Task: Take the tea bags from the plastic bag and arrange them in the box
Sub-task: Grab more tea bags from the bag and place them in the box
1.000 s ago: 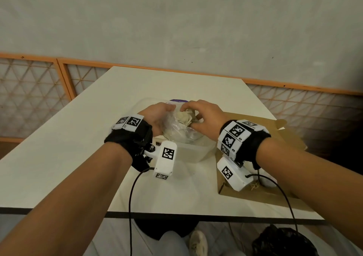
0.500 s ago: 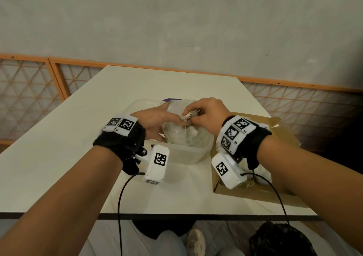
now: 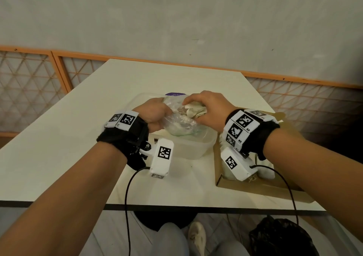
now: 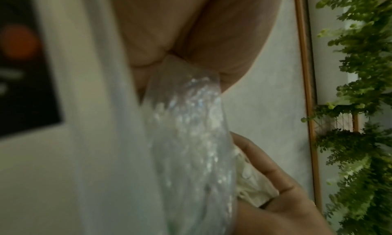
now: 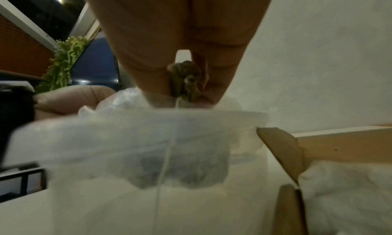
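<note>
1. The left hand [image 3: 155, 116] grips the clear plastic bag [image 3: 181, 125] with curled fingers; the bag hangs over a translucent plastic container [image 3: 198, 147] in the middle of the white table [image 3: 59, 147].
2. The right hand [image 3: 208, 108] pinches a bunch of pale tea bags [image 3: 196, 110] at the mouth of the bag, with fingers and thumb closed around them.
3. The cardboard box [image 3: 255, 189] lies just beside the container, on its right, near the front right edge of the table. White tea bags [image 3: 266, 171] already lie in it, partly hidden by the right wrist camera.
4. The left half of the table and the far part behind the container are bare. The front edge is near both forearms.
5. The left wrist view shows the film of the bag [image 4: 191, 138] squeezed between the fingers of the left hand [image 4: 191, 28], which the head view hides.
6. The right wrist view shows a string [image 5: 167, 154] hanging down from the pinched tea bags [image 5: 186, 77], and a corner flap of the box [image 5: 282, 148].
</note>
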